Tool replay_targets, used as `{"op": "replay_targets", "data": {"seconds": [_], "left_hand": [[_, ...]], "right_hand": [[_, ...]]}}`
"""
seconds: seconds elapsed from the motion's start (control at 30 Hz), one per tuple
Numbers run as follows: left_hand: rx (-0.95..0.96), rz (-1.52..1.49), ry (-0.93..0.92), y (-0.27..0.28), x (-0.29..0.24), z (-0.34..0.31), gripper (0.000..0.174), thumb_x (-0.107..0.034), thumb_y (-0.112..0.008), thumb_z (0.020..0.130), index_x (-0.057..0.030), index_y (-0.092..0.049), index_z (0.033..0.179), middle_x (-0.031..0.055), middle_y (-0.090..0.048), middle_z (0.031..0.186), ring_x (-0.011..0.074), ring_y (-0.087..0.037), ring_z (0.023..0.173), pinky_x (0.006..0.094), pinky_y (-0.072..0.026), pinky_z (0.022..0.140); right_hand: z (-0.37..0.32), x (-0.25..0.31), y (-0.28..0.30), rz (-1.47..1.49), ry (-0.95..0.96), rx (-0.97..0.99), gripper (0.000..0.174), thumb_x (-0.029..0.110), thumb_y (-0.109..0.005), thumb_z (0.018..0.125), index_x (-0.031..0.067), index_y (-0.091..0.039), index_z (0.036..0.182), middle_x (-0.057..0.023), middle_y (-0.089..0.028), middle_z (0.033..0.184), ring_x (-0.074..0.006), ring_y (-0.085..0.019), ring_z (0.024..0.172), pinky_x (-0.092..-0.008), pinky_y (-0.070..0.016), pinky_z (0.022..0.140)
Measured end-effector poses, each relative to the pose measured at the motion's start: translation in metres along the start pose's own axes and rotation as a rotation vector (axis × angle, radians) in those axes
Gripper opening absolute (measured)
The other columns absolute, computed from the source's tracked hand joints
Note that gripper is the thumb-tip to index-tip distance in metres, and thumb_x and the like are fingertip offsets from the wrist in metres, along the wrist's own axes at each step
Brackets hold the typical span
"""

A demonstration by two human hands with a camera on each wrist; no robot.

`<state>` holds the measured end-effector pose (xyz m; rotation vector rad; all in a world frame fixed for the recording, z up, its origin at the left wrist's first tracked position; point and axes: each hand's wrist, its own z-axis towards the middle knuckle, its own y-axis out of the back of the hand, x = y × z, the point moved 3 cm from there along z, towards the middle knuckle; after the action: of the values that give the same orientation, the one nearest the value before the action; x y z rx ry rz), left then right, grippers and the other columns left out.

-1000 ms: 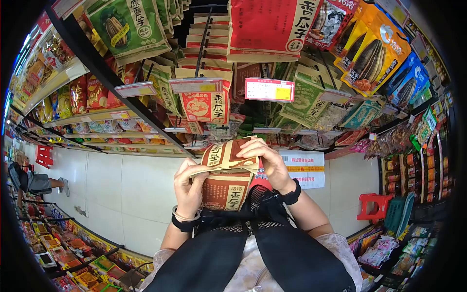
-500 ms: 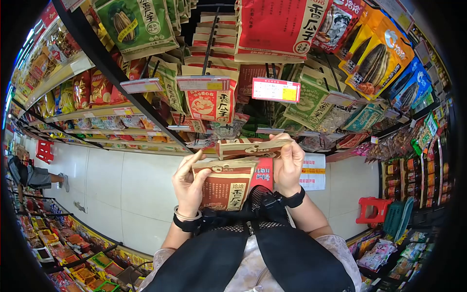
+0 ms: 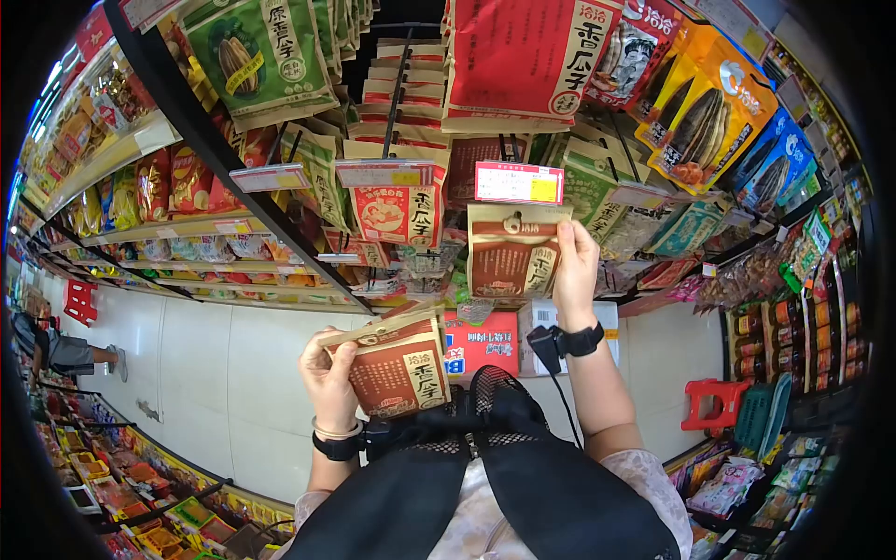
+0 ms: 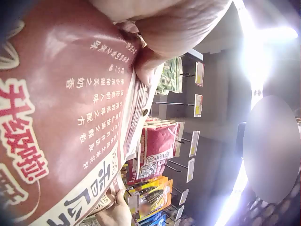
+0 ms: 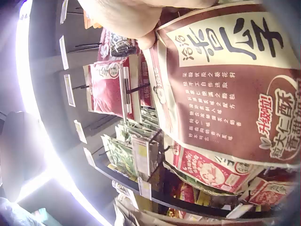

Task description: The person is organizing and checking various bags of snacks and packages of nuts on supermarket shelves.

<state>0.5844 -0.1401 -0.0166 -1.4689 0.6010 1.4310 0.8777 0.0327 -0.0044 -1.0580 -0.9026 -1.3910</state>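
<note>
My left hand [image 3: 329,381] pinches a small stack of brown sunflower seed bags [image 3: 401,373] by one side, low in front of my body. The thumb lies over the front of the top bag. In my right hand [image 3: 578,266] a single brown sunflower seed bag [image 3: 504,266] is held upright by its upper right edge, raised to the shelf. Its top lies just under a red-and-white price tag [image 3: 518,182] in the head view. The right wrist view shows the printed face of this bag [image 5: 211,94] close up, with the thumb at its edge.
Green bags [image 3: 257,61], red bags [image 3: 523,56] and yellow bags [image 3: 714,112] hang on hooks ahead. Below is a red carton [image 3: 481,341] on the tiled floor. A red stool [image 3: 714,403] stands at right. Another person's legs [image 3: 89,353] show far left.
The hands have parted. My right hand has lifted one bag up and forward to the hooks, while my left has moved down and left with the others.
</note>
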Motion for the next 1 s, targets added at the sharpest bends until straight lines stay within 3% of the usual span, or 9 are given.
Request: {"op": "replay_targets", "data": {"seconds": [0.03,0.2,0.33,0.53,0.63,0.83,0.9,0.97,1.0], "left_hand": [[-0.001,-0.003,0.014,0.005,0.001,-0.001,0.009,-0.003,-0.063,0.083,-0.0013,-0.057,0.089,0.0008,-0.055,0.086,0.0088,-0.049,0.079,0.0231,-0.0392,0.074],[-0.053,-0.021,-0.016,0.019,-0.001,-0.004,0.012,-0.006,-0.064,0.083,-0.002,-0.056,0.092,0.0018,-0.054,0.091,0.0103,-0.048,0.086,0.025,-0.0375,0.081],[-0.05,-0.035,-0.038,0.029,-0.001,-0.007,0.013,-0.006,-0.064,0.083,-0.002,-0.056,0.093,0.0017,-0.054,0.09,0.0104,-0.048,0.085,0.0247,-0.0378,0.08],[-0.087,-0.046,-0.025,0.036,-0.004,-0.013,0.014,-0.006,-0.064,0.083,-0.0017,-0.057,0.095,0.0021,-0.055,0.091,0.0105,-0.049,0.085,0.0251,-0.0383,0.081],[-0.158,-0.061,-0.013,0.034,-0.012,-0.011,0.007,-0.004,-0.063,0.083,-0.0021,-0.057,0.083,-0.0006,-0.049,0.08,0.008,-0.042,0.073,0.0222,-0.0348,0.07],[-0.175,-0.145,-0.038,0.049,-0.005,-0.006,0.008,-0.005,-0.063,0.083,-0.0028,-0.056,0.086,0.0004,-0.051,0.086,0.0087,-0.043,0.08,0.023,-0.0358,0.076],[-0.117,-0.139,-0.062,0.057,0.0,-0.006,0.01,-0.006,-0.061,0.086,-0.0037,-0.056,0.095,0.0053,-0.056,0.097,0.0126,-0.051,0.091,0.0266,-0.0406,0.084],[-0.099,-0.145,-0.068,0.057,0.001,-0.005,0.011,-0.005,-0.061,0.086,-0.0039,-0.056,0.095,0.0054,-0.056,0.097,0.0128,-0.051,0.091,0.0269,-0.0404,0.084],[-0.087,-0.152,-0.076,0.057,0.002,-0.004,0.011,-0.005,-0.061,0.086,-0.004,-0.055,0.096,0.0054,-0.056,0.098,0.013,-0.051,0.092,0.0272,-0.0402,0.084]], "right_hand": [[0.008,0.008,-0.006,0.001,0.03,-0.006,0.03,0.021,-0.047,0.097,-0.0031,-0.058,0.083,0.0016,-0.055,0.074,-0.0042,-0.043,0.069,-0.0211,-0.0373,0.063],[0.037,0.009,-0.028,0.271,0.028,0.002,0.025,0.018,-0.047,0.097,-0.002,-0.062,0.095,-0.0025,-0.064,0.087,-0.0064,-0.055,0.078,-0.0218,-0.0439,0.071],[0.046,0.007,-0.037,0.382,0.008,-0.005,0.019,0.012,-0.049,0.095,-0.0028,-0.061,0.097,-0.0032,-0.064,0.089,-0.0077,-0.057,0.079,-0.0229,-0.0454,0.073],[0.055,-0.009,-0.036,0.318,0.089,-0.031,0.022,-0.001,-0.047,0.089,-0.0035,-0.062,0.104,-0.0067,-0.065,0.096,-0.0108,-0.059,0.086,-0.0242,-0.0456,0.079],[0.055,-0.01,-0.037,0.32,0.11,-0.043,0.023,-0.002,-0.045,0.089,-0.0032,-0.062,0.105,-0.0072,-0.065,0.096,-0.011,-0.06,0.086,-0.0243,-0.0459,0.078],[0.049,-0.009,-0.036,0.376,0.015,-0.08,0.022,0.001,-0.047,0.09,-0.0057,-0.06,0.108,-0.0082,-0.065,0.098,-0.0118,-0.06,0.086,-0.0247,-0.0471,0.076],[0.052,-0.014,-0.035,0.362,0.03,-0.088,0.022,-0.001,-0.046,0.09,-0.005,-0.06,0.107,-0.0079,-0.065,0.097,-0.0119,-0.06,0.086,-0.0246,-0.0468,0.077],[0.055,-0.012,-0.036,0.304,0.043,-0.078,0.022,-0.003,-0.045,0.089,-0.0044,-0.06,0.105,-0.0087,-0.065,0.097,-0.0127,-0.061,0.086,-0.0254,-0.0469,0.078],[0.058,-0.006,-0.041,0.267,0.029,-0.166,0.016,0.002,-0.048,0.09,-0.0025,-0.062,0.095,-0.004,-0.064,0.088,-0.0102,-0.058,0.08,-0.0252,-0.0458,0.073]]}}
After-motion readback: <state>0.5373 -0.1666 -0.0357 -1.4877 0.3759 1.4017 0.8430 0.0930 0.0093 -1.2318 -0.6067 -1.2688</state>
